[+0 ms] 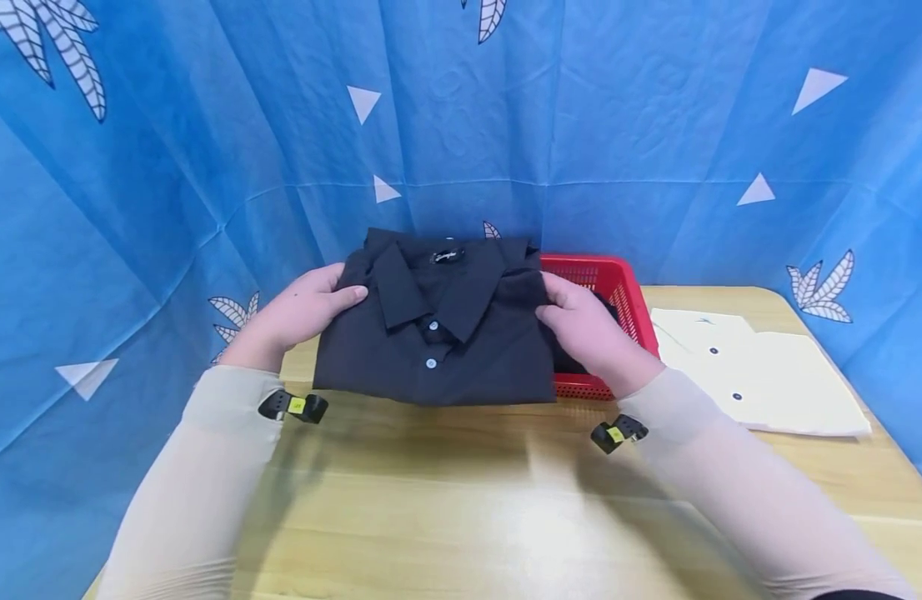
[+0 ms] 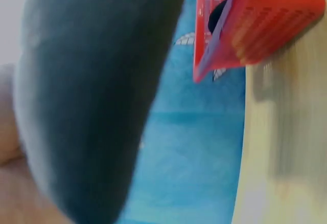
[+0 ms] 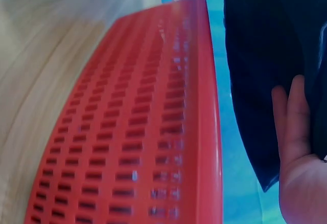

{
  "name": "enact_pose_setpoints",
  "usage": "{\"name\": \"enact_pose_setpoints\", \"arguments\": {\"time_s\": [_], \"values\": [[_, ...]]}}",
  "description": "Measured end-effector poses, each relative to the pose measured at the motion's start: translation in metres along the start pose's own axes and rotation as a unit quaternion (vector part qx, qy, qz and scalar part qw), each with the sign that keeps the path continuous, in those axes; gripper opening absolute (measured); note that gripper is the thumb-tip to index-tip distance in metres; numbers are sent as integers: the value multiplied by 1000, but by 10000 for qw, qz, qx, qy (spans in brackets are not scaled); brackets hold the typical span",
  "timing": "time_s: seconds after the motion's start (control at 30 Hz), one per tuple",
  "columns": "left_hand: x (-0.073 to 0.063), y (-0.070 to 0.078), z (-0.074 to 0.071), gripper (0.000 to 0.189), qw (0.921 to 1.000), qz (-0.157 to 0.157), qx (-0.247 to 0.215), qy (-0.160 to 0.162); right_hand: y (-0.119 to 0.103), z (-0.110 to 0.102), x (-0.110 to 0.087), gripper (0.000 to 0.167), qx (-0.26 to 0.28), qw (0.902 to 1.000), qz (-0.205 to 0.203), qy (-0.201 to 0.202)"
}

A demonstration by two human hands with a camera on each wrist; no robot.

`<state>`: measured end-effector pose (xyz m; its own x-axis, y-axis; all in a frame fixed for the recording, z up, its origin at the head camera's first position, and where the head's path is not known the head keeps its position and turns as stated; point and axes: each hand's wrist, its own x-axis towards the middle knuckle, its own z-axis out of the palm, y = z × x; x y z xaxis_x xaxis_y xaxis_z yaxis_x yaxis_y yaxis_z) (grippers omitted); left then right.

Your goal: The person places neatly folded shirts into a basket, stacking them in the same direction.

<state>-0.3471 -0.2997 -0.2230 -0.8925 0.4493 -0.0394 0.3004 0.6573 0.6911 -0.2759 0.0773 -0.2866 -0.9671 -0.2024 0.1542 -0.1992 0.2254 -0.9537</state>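
Left hand [image 1: 303, 308] and right hand [image 1: 590, 329] hold up a folded black button-up shirt [image 1: 437, 379]

The shirt is raised over the far part of a wooden table [image 1: 446, 508], collar to the far side, partly hiding a red plastic basket [image 1: 635, 304] at its right. A folded white shirt [image 1: 769, 375] lies farther right. The head view shows thumbs on top, both hands grasping the black shirt's sides; only the right wrist view shows that hand's extended fingers [image 3: 296, 124] underneath. The left wrist view is mostly a blurred dark shape [image 2: 92, 96]. Both arms reach forward, angling inward.
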Motion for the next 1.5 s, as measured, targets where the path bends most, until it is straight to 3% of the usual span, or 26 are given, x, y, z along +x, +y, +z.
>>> {"name": "enact_pose_setpoints", "arguments": {"time_s": [0.17, 0.33, 0.6, 1.13, 1.37, 1.5], "values": [[16, 8, 12, 39, 9999, 102, -48, 74, 6, -18, -1, 39, 320, 9994, 128, -7], [29, 14, 24, 36, 9995, 220, -203, 64, 15, -34, -1, 39, 230, 9994, 264, 68], [51, 17, 38, 42, 9990, 330, -296, 65, 25, -56, 0, 41, 540, 9981, 260, 154], [83, 23, 60, 40, 9997, -125, -73, -184, 40, -83, 0, 41, 355, 9967, 657, 319], [91, 25, 68, 54, 9983, -257, 416, -321, 48, -95, 2, 39, -107, 9960, 865, 192], [96, 25, 74, 55, 9978, -363, 438, -331, 49, -98, 4, 39, -453, 9941, 961, 214]]}}
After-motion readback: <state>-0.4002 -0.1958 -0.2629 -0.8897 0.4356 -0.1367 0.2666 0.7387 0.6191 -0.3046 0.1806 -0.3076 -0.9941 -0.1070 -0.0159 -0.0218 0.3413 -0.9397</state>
